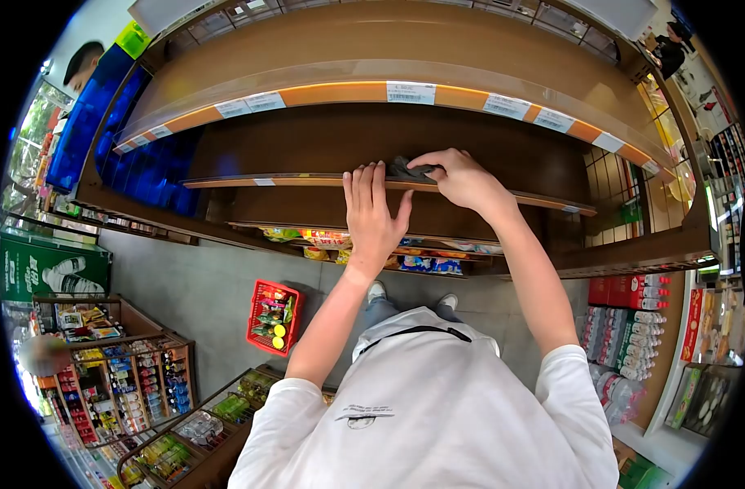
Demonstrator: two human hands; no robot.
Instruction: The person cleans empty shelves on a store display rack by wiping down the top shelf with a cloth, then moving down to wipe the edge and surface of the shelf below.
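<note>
head view, left to right: a green box (54, 267) stands near a rack (148, 320) of small goods, and a red basket (280, 287) with green and yellow goods sits on the grey floor (217, 265). your left hand (372, 222) is released, grasping nothing, its fingers laid over the front edge of a brown shelf (503, 151) and its thumb held out to the side. bright packets (327, 238) show lower down, partly behind that hand. just right of your fingertips, a dark grey cloth (406, 169) lies bunched at the same front edge, pinched in the fingers of your right hand (468, 181). above both hands runs an upper shelf (405, 41) with white price labels (410, 93). at far right, packs of bottles (625, 336) stand stacked.
</note>
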